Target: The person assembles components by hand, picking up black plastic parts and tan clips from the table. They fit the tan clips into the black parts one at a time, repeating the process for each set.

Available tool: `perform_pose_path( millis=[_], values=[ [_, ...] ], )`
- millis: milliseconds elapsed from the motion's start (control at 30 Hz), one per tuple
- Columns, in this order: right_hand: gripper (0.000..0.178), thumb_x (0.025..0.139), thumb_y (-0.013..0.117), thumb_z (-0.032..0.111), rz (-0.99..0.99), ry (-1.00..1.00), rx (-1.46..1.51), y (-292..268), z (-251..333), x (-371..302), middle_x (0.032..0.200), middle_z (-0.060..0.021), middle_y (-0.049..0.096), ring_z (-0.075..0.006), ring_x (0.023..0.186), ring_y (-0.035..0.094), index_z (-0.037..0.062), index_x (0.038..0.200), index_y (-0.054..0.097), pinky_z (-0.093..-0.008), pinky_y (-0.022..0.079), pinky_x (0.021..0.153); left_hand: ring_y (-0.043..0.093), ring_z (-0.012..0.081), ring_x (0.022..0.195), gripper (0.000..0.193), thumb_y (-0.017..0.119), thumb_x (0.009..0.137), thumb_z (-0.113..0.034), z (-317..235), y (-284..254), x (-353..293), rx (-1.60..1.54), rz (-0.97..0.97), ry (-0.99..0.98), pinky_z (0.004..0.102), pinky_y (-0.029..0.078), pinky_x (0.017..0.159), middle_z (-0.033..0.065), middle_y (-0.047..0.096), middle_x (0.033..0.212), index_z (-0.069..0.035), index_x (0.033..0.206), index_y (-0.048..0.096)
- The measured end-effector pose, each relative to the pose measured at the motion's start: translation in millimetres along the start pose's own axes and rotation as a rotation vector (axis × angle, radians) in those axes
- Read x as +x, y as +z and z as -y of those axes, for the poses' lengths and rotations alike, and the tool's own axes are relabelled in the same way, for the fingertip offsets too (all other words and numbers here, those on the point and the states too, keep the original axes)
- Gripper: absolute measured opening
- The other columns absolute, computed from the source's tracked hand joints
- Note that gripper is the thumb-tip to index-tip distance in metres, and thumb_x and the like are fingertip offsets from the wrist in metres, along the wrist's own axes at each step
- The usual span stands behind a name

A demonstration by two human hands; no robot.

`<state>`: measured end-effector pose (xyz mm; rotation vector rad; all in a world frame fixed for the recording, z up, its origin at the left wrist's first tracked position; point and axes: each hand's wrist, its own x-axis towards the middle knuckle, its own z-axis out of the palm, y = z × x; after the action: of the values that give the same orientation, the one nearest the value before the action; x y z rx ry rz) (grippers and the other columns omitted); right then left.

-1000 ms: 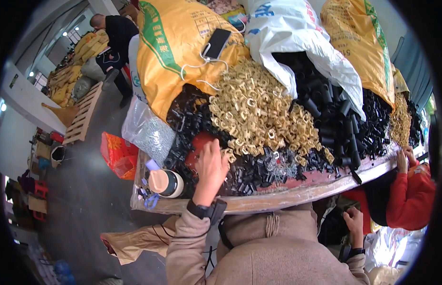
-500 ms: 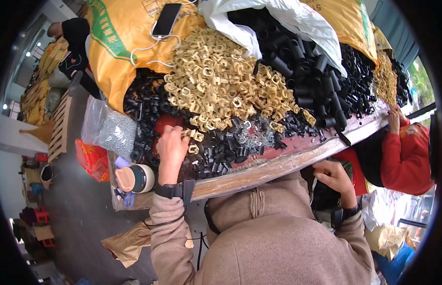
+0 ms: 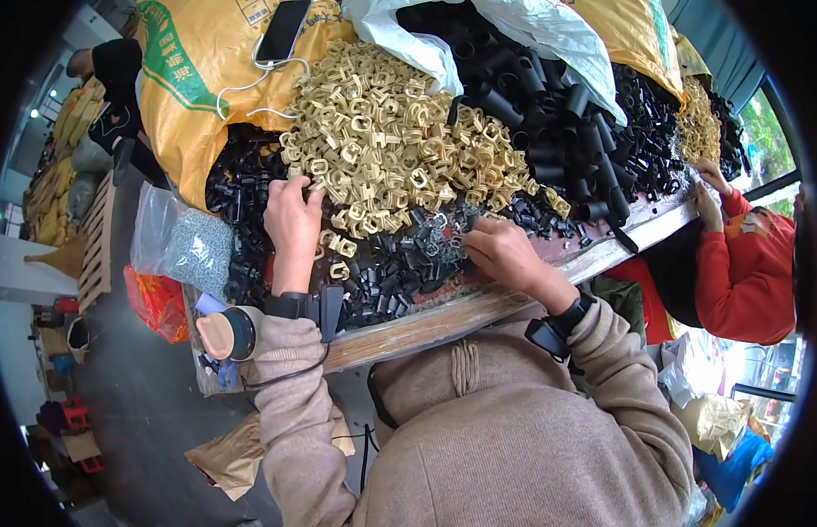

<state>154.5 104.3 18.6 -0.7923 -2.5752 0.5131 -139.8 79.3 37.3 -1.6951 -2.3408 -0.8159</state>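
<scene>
Resting curled: left hand point(image 3: 292, 225) by gold clips point(image 3: 373, 140), right hand point(image 3: 507, 255) by silver bits point(image 3: 440, 242); pinch can't be told. Clips likely light, hard; rims best held.

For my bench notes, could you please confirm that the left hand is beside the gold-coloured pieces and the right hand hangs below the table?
Not quite: the head view shows the right hand over the table, by the small silvery pieces. The left hand is indeed beside the gold-coloured pieces.
</scene>
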Motion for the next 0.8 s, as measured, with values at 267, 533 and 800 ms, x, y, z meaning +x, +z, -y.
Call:
perform_pose_path(
  millis=[267,533,800],
  values=[
    [0.009,0.065,0.056,0.009,0.138,0.02,-0.258,10,-2,10,0.069,-0.0079,0.047,-0.0245,0.064,0.054,0.0058,0.07,0.048,-0.0349,0.044,0.056,0.054,0.0184,0.058,0.019,0.064,0.07,-0.016,-3,-16,-15,-0.167,-0.121,-0.075,0.0286,0.043,0.058,0.0088,0.053,0.076,-0.003,0.082,0.058],
    [0.041,0.05,0.07,0.023,0.224,-0.05,-0.381,8,-3,11,0.078,-0.008,0.046,-0.0234,0.068,0.054,0.0057,0.078,0.047,-0.0326,0.043,0.06,0.05,0.0143,0.062,0.015,0.059,0.075,-0.013,6,-20,-32,-0.464,-0.242,-0.202,0.0275,0.042,0.056,0.0065,0.05,0.076,-0.002,0.084,0.054],
    [0.043,0.051,0.072,0.025,0.332,-0.058,-0.373,3,-3,16,0.078,-0.0086,0.045,-0.0249,0.067,0.053,0.0051,0.078,0.046,-0.0329,0.044,0.059,0.044,0.007,0.07,0.023,0.055,0.079,-0.012,-6,-17,-40,-1.126,-0.242,-0.525,0.0191,0.039,0.056,0.002,0.045,0.08,-0.004,0.1,0.048]
  ],
)
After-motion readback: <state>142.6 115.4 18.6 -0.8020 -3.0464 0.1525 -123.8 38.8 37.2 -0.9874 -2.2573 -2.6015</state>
